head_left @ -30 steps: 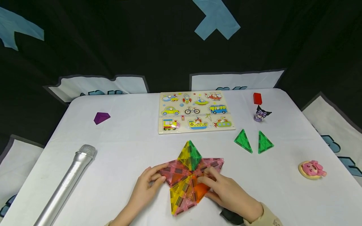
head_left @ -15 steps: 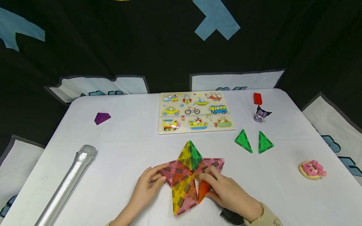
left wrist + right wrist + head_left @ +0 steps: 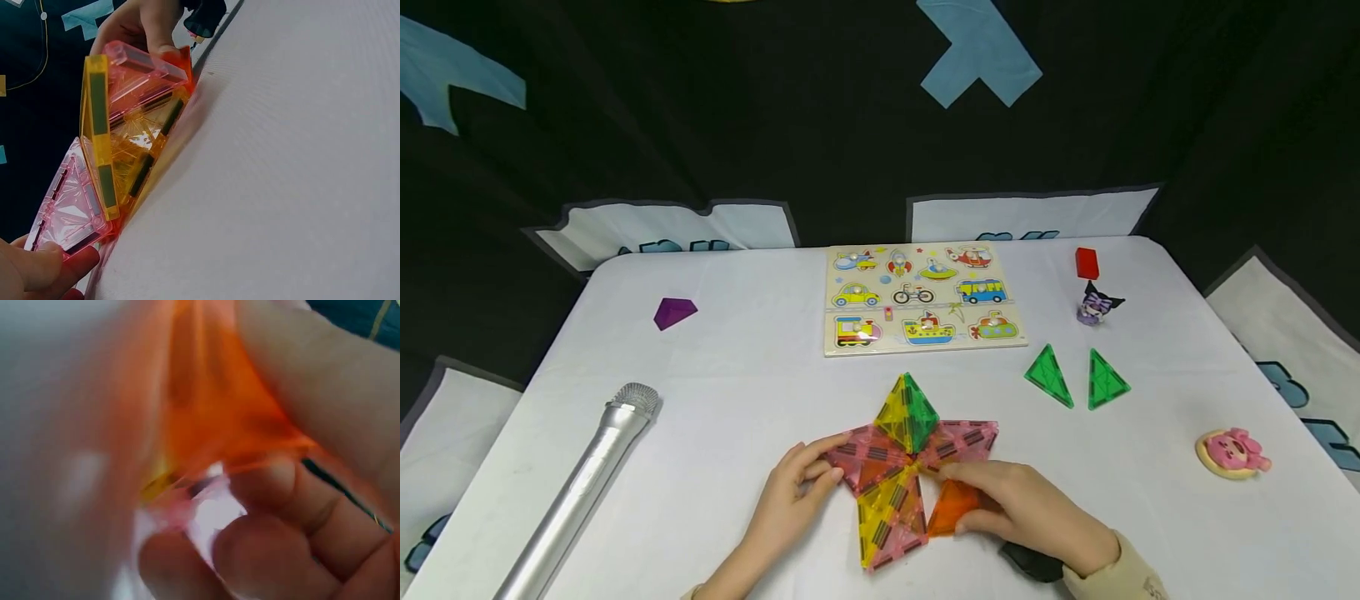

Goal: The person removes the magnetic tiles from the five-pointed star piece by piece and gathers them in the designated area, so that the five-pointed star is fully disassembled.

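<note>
Pink, yellow, green and orange see-through magnetic tiles form a raised star [image 3: 891, 508] at the front middle of the table. My left hand [image 3: 793, 496] pinches a pink tile [image 3: 69, 203] at the star's left point between thumb and fingers. With thumb and fingertips, my right hand [image 3: 1026, 510] grips an orange triangular magnetic tile [image 3: 953, 507]. The orange tile stands angled out from the lower point, and a narrow white gap shows between them. Its lower end is right at the pink lower tile. The right wrist view is blurred, with orange tile [image 3: 212, 406] beside the thumb.
Two green triangular tiles [image 3: 1049, 377] lie right of a wooden vehicle puzzle [image 3: 925, 300]. A silver microphone [image 3: 583, 483] and purple tile piece [image 3: 674, 312] lie at left. A red block [image 3: 1087, 263], small purple figure [image 3: 1095, 305] and pink bear toy [image 3: 1231, 452] are at right.
My right hand has moved right, swinging the orange tile away from the star's lower point and opening a gap. The left hand has stayed on the pink tile.
</note>
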`<state>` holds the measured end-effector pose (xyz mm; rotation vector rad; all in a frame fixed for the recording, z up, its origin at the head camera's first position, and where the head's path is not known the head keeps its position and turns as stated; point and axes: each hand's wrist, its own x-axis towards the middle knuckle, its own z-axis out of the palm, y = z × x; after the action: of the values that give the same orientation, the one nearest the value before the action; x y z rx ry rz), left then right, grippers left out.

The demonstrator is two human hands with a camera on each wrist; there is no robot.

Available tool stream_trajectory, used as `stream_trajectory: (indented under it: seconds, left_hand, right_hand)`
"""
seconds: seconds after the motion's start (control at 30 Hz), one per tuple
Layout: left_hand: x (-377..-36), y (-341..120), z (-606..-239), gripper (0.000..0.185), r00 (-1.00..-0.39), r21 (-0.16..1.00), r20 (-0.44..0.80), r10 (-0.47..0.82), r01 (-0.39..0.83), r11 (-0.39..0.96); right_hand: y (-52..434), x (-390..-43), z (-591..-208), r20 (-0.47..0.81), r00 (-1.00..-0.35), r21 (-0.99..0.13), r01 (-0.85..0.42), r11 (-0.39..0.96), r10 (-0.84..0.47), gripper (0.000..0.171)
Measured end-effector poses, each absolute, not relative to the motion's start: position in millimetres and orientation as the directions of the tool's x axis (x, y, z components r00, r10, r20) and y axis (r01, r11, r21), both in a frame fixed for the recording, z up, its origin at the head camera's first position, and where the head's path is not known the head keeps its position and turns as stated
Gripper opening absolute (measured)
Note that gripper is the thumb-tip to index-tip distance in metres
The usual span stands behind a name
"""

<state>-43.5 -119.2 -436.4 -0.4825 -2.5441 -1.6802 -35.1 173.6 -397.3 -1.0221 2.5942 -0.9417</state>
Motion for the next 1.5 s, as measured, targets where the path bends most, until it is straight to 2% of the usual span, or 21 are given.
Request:
stream_trajectory:
  seconds: [0.07, 0.13, 0.23, 0.3, 0.37, 0.43, 0.5, 0.63, 0.73, 0.8, 0.9, 0.97, 1.03, 1.1, 1.13, 1.2, 1.27, 1.37, 1.5]
  left_hand:
    - [-43.2, -119.0, -436.8, 0.04, -0.952, 0.894, 0.204, 0.23, 0.277, 0.353]
    - [-42.6, -118.9, -437.4, 0.04, -0.954, 0.895, 0.194, 0.229, 0.267, 0.357]
    - [-41.5, -119.0, -438.1, 0.04, -0.956, 0.893, 0.185, 0.226, 0.26, 0.368]
    - [-40.9, -119.2, -438.6, 0.041, -0.959, 0.892, 0.182, 0.218, 0.254, 0.373]
    - [-40.2, -119.7, -438.7, 0.041, -0.96, 0.893, 0.179, 0.214, 0.25, 0.375]
    - [-39.5, -120.2, -438.8, 0.041, -0.961, 0.894, 0.174, 0.214, 0.245, 0.376]
    - [-39.0, -120.5, -438.6, 0.041, -0.962, 0.894, 0.166, 0.215, 0.24, 0.38]
    - [-39.3, -120.8, -438.0, 0.041, -0.964, 0.893, 0.158, 0.214, 0.232, 0.386]
    - [-39.7, -121.3, -436.8, 0.041, -0.966, 0.891, 0.154, 0.207, 0.226, 0.394]
    - [-40.1, -122.0, -435.6, 0.041, -0.966, 0.889, 0.158, 0.207, 0.23, 0.396]
    - [-41.6, -121.4, -434.3, 0.04, -0.963, 0.889, 0.161, 0.215, 0.236, 0.391]
    - [-43.4, -119.1, -433.7, 0.04, -0.96, 0.89, 0.168, 0.223, 0.245, 0.385]
    - [-45.4, -115.9, -434.0, 0.04, -0.958, 0.891, 0.176, 0.227, 0.253, 0.378]
    - [-46.6, -112.8, -434.5, 0.041, -0.957, 0.891, 0.182, 0.225, 0.257, 0.374]
    - [-46.8, -111.9, -434.8, 0.041, -0.956, 0.892, 0.185, 0.228, 0.261, 0.369]
    - [-46.6, -111.1, -435.4, 0.041, -0.954, 0.891, 0.193, 0.231, 0.268, 0.365]
    - [-45.3, -111.7, -435.6, 0.041, -0.954, 0.888, 0.194, 0.228, 0.269, 0.372]
    - [-43.6, -114.4, -435.9, 0.042, -0.955, 0.882, 0.2, 0.22, 0.273, 0.385]
    - [-43.0, -118.4, -436.4, 0.042, -0.957, 0.878, 0.198, 0.213, 0.269, 0.395]
  right_hand:
    - [177.4, -35.9, -392.9, 0.022, -0.762, -0.746, -0.444, 0.497, -0.648, 0.041]
    - [182.4, -38.9, -388.5, 0.056, -0.792, -0.864, -0.344, 0.368, -0.608, 0.036]
    - [193.1, -51.4, -379.9, 0.116, -0.877, -0.938, -0.252, 0.238, -0.467, 0.04]
    - [200.2, -66.8, -376.3, 0.122, -0.928, -0.947, -0.215, 0.239, -0.351, 0.042]
    - [206.2, -84.1, -375.7, 0.08, -0.964, -0.928, -0.165, 0.334, -0.255, 0.045]
    - [210.4, -100.2, -379.6, 0.031, -0.972, -0.895, -0.13, 0.427, -0.232, 0.05]
    - [212.2, -112.8, -386.0, -0.023, -0.969, -0.847, -0.112, 0.52, -0.246, 0.055]
    - [210.5, -125.6, -397.9, -0.066, -0.956, -0.681, -0.167, 0.713, -0.287, 0.056]
    - [206.2, -125.1, -399.2, -0.044, -0.968, -0.558, -0.18, 0.81, -0.245, 0.054]
    - [202.6, -120.2, -394.7, -0.013, -0.977, -0.517, -0.174, 0.838, -0.211, 0.053]
    - [193.8, -105.3, -384.5, 0.106, -0.969, -0.48, -0.247, 0.842, -0.223, 0.042]
    - [183.6, -90.1, -380.1, 0.22, -0.929, -0.476, -0.367, 0.799, -0.296, 0.032]
    - [170.6, -71.3, -379.8, 0.272, -0.881, -0.476, -0.473, 0.741, -0.388, 0.029]
    - [157.7, -52.0, -383.7, 0.248, -0.833, -0.482, -0.549, 0.683, -0.495, 0.04]
    - [152.6, -43.5, -386.4, 0.194, -0.816, -0.511, -0.558, 0.654, -0.544, 0.05]
    - [144.7, -29.6, -391.2, 0.051, -0.797, -0.545, -0.527, 0.652, -0.601, 0.07]
    - [139.6, -21.9, -395.6, -0.04, -0.778, -0.552, -0.506, 0.662, -0.628, 0.081]
    - [134.3, -18.3, -399.5, -0.084, -0.771, -0.568, -0.484, 0.666, -0.631, 0.084]
    - [131.2, -19.0, -402.9, 0.003, -0.77, -0.567, -0.527, 0.633, -0.638, 0.077]
